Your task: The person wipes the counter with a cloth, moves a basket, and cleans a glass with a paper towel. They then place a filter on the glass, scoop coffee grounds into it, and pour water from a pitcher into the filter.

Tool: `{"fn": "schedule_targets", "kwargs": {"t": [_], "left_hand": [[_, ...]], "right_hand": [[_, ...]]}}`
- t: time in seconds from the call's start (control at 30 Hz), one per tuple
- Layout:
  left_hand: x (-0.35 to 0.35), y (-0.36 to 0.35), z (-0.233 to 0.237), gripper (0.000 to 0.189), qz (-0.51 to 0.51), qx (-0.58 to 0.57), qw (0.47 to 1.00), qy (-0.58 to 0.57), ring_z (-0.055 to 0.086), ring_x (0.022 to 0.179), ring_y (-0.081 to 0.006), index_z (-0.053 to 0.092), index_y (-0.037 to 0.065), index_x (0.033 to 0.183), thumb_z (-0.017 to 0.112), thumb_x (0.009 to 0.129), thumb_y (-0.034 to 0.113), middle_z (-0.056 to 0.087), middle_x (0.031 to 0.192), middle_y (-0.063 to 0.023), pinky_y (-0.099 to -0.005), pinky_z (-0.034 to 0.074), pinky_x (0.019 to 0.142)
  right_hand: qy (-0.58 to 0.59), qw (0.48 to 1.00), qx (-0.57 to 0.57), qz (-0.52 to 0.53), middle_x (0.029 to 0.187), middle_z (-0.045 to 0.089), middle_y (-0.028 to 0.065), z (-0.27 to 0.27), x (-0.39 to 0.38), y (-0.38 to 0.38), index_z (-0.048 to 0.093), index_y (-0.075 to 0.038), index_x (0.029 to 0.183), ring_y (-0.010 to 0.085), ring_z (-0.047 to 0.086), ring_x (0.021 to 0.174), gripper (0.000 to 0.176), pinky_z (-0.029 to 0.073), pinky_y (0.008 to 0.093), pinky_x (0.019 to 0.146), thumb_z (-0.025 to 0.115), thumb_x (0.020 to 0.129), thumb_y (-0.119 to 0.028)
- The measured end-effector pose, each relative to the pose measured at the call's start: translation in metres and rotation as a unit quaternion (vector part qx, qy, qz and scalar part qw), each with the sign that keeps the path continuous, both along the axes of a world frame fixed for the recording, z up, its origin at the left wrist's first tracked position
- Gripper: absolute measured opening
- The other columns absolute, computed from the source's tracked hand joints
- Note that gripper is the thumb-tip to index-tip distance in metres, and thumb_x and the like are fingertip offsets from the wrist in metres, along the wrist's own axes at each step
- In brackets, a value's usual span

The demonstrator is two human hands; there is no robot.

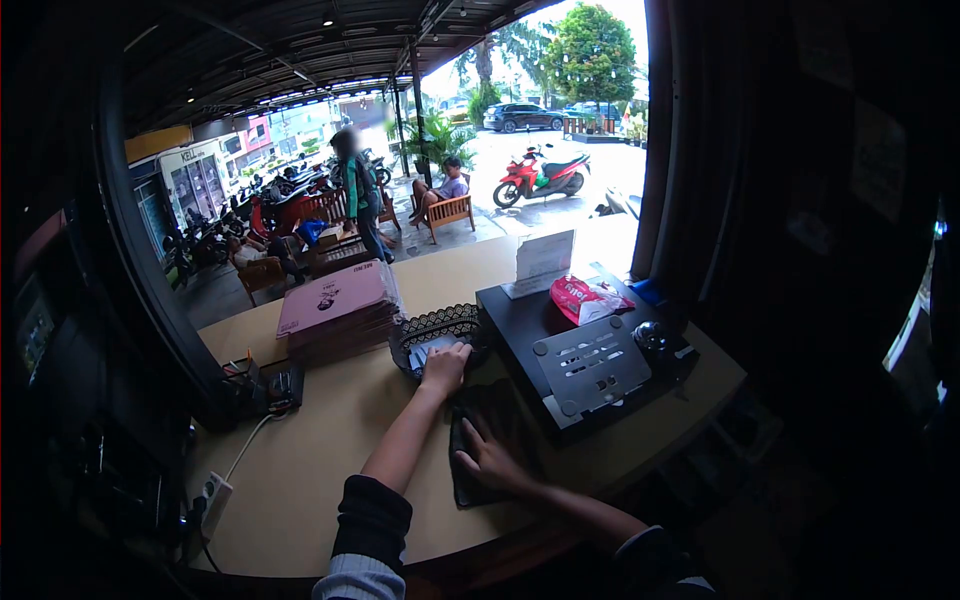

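My left hand is closed at the front of a black lace-patterned basket on the wooden counter. Pale papers lie in the basket just beside its fingers; what it grips, if anything, is hidden. My right hand lies with fingers apart on a flat black item, which looks like a cloth or pouch, right below the basket. To the right of both hands is a black box with a metal plate on top.
A stack of pink menus stands left of the basket. On the black box are a pink packet and a clear sign. A power strip is at the left edge. People and a red motorbike are beyond the counter.
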State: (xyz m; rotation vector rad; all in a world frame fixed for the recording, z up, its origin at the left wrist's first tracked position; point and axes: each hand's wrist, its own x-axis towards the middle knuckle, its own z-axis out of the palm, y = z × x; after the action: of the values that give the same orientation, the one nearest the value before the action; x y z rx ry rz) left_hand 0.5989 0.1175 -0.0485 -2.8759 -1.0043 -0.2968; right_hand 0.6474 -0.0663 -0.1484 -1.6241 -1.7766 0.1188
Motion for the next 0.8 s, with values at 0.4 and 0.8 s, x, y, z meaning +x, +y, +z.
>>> {"fn": "schedule_targets", "kwargs": {"t": [0.4, 0.8], "left_hand": [[-0.227, -0.137, 0.019, 0.055, -0.011, -0.059, 0.938, -0.34, 0.044, 0.12, -0.0314, 0.043, 0.006, 0.127, 0.067, 0.079, 0.015, 0.042, 0.13, -0.0123, -0.0426, 0.035, 0.103], [-0.482, -0.259, -0.022, 0.044, 0.275, 0.008, 0.854, -0.441, 0.047, 0.116, -0.0321, 0.045, 0.001, 0.122, 0.062, 0.082, 0.008, 0.048, 0.123, -0.0162, -0.0411, 0.039, 0.098]], "right_hand": [[-0.033, 0.984, -0.172, -0.042, 0.147, 0.02, 0.026, 0.057, 0.017, 0.043, 0.02, 0.001, 0.143, 0.0455, 0.024, 0.133, 0.079, 0.026, 0.0451, 0.109, 0.049, 0.088, -0.049], [-0.217, 0.968, -0.107, 0.06, 0.151, 0.025, 0.0071, 0.05, -0.151, 0.174, 0.031, -0.021, 0.143, 0.0381, 0.021, 0.137, 0.067, 0.015, 0.0634, 0.107, 0.039, 0.088, -0.058]]}}
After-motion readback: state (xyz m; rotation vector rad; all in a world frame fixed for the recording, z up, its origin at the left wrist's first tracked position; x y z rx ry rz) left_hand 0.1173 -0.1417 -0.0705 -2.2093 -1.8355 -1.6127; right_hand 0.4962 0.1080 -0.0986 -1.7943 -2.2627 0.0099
